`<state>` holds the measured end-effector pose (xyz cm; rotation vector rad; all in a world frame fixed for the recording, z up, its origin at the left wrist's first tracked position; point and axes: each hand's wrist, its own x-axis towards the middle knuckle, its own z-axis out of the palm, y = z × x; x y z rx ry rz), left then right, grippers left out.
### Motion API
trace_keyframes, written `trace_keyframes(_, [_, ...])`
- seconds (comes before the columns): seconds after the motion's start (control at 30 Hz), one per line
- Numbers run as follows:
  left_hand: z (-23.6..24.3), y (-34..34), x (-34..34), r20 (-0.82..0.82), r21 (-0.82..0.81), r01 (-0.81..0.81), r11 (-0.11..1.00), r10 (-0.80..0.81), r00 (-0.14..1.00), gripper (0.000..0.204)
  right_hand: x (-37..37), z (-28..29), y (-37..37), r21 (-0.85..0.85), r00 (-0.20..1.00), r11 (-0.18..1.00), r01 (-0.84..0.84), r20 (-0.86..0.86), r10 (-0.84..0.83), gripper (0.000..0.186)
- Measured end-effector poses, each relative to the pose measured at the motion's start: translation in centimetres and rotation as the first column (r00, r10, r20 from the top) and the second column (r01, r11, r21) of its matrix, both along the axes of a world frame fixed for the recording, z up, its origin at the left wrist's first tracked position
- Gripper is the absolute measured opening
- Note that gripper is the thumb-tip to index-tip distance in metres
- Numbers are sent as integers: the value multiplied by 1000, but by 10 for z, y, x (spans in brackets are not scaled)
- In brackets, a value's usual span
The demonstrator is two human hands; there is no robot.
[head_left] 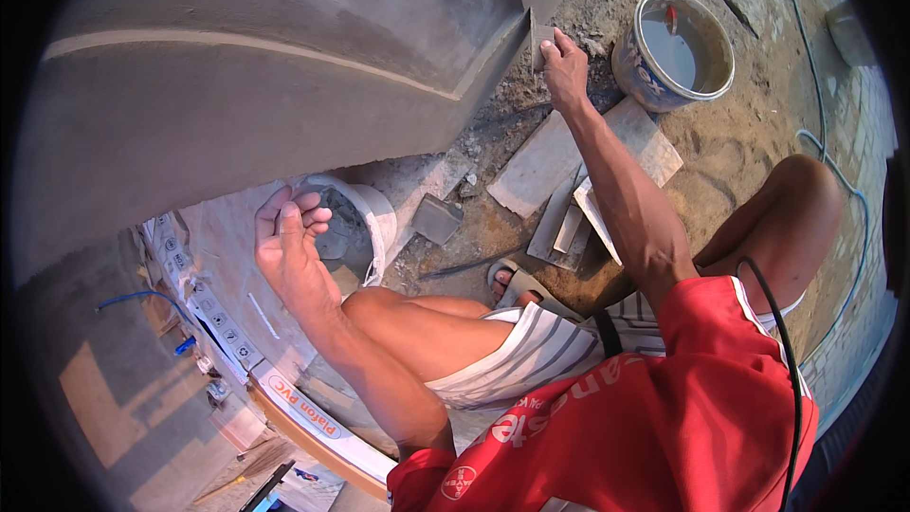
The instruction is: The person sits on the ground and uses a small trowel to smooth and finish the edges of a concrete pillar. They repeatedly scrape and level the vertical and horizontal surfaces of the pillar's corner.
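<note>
My right hand (564,64) is closed on a small flat grey plate-like tool (542,36), its thin edge against the corner of the grey plastered wall (379,9). My left hand (292,232) is raised below the wall's lower edge, fingers curled in and thumb against them; nothing shows in it. Just behind this hand stands a white bucket (379,218) with wet grey mortar (346,228) inside, partly hidden by the fingers. To the right of my right hand, a larger bucket (718,85) holds cloudy water and a small red item (672,19).
Flat boards (536,166) and a block-like wooden piece (569,228) lie on the sandy ground below my right forearm. A grey slab piece (437,219) sits near the mortar bucket. A blue hose (858,199) runs along the right. Long panel packaging (313,417) lies at lower left.
</note>
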<state>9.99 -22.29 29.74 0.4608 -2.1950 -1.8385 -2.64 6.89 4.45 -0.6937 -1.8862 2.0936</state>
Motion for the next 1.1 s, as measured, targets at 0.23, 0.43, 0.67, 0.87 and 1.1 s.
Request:
trace_keyframes(0.23, [3,2,-1,5,-6,3,1000,-3,1000,29,64,-18,-46,-181,991,977,-108,62,121,46])
trace_keyframes(0.43, [2,3,0,10,-15,0,1000,0,1000,31,53,11,-17,-461,986,878,-128,35,163,45])
trace_keyframes(0.67, [2,1,1,-1,2,9,1000,-9,1000,32,58,28,-41,-460,996,888,-21,68,59,51])
trace_keyframes(0.87, [3,0,3,-6,0,11,1000,-11,1000,32,72,32,-73,-426,995,904,-37,63,71,48])
trace_keyframes(1.1, [2,0,1,-2,15,23,1000,-23,1000,32,103,39,-110,-478,959,870,-121,169,227,43])
